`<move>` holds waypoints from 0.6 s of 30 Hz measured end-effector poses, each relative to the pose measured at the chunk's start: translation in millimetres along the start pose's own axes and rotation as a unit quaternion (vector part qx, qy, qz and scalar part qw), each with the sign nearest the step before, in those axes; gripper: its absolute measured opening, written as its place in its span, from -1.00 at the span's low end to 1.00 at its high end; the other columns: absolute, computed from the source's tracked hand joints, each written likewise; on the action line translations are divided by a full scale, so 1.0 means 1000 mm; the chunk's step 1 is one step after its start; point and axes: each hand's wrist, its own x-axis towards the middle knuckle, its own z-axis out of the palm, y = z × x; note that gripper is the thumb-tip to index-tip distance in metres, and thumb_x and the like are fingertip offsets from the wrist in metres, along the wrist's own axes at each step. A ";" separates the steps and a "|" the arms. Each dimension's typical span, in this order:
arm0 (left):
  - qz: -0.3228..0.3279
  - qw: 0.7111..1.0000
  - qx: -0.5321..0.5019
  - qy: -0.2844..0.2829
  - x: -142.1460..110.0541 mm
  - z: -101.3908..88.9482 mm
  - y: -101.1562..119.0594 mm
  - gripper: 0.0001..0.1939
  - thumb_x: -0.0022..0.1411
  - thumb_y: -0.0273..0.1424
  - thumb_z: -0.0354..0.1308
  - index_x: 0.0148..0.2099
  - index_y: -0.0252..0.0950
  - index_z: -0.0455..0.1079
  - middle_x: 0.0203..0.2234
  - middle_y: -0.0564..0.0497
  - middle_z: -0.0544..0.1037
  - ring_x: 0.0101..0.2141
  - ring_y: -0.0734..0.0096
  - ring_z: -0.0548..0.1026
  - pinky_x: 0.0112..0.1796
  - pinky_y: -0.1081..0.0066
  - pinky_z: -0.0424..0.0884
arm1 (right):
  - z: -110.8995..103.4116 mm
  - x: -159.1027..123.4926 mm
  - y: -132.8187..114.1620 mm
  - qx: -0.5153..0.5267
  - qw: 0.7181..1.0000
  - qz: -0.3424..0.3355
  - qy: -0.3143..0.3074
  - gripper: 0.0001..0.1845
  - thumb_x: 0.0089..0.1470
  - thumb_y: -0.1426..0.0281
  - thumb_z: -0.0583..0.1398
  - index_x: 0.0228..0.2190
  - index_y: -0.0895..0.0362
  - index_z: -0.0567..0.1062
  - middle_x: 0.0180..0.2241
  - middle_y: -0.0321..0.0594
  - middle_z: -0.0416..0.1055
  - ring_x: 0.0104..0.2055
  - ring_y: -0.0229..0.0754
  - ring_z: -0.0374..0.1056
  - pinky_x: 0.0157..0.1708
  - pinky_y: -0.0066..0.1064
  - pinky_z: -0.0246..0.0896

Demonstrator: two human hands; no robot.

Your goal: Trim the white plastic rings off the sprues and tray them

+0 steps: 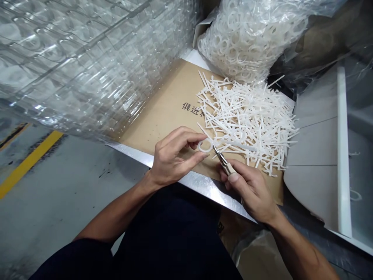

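Between the thumb and fingers of my left hand (177,155) is a white plastic ring (212,146), its opening facing up toward me. My right hand (250,186) is wrapped round a pair of nippers (224,161) with light handles. The metal jaws meet the ring's right edge; whether they are closed on it is too small to tell. Just beyond both hands lies a loose heap of thin white plastic sticks (247,120), apparently cut sprues. They rest on a brown cardboard sheet (163,105) with dark printed characters.
Stacked clear plastic trays (87,58) rise at the left. Behind the heap stands a clear bag of white rings (233,42). A white-edged bin (344,155) is at the right, with a ring (355,195) in it. The metal table edge (210,190) runs close to my body.
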 end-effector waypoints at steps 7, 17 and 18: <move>-0.003 1.000 -0.009 -0.004 -0.001 0.000 0.001 -0.71 0.28 -0.39 0.41 0.04 -0.25 0.55 -0.30 0.00 0.61 -0.33 0.44 0.56 -0.32 0.43 0.52 | 0.002 -0.002 0.004 0.034 0.999 0.004 -0.001 -0.59 0.45 0.04 0.06 -0.15 0.09 0.51 -0.39 -0.26 0.42 -0.44 -0.18 0.29 -0.41 -0.31 0.16; 0.012 1.000 -0.002 -0.004 -0.002 0.000 0.001 -0.63 0.23 -0.45 0.44 0.07 -0.25 0.55 -0.29 0.00 0.61 -0.32 0.46 0.55 -0.32 0.45 0.53 | 0.002 -0.004 0.004 0.047 0.999 0.009 -0.002 -0.57 0.45 0.02 0.06 -0.12 0.09 0.52 -0.34 -0.23 0.45 -0.43 -0.17 0.31 -0.40 -0.30 0.19; 0.012 1.000 -0.001 -0.005 -0.002 0.000 0.001 -0.64 0.23 -0.45 0.44 0.07 -0.25 0.55 -0.28 0.00 0.61 -0.32 0.46 0.55 -0.32 0.45 0.53 | 0.002 -0.004 0.005 0.048 0.999 0.008 -0.002 -0.57 0.45 0.02 0.06 -0.12 0.09 0.52 -0.34 -0.23 0.45 -0.42 -0.17 0.31 -0.40 -0.30 0.19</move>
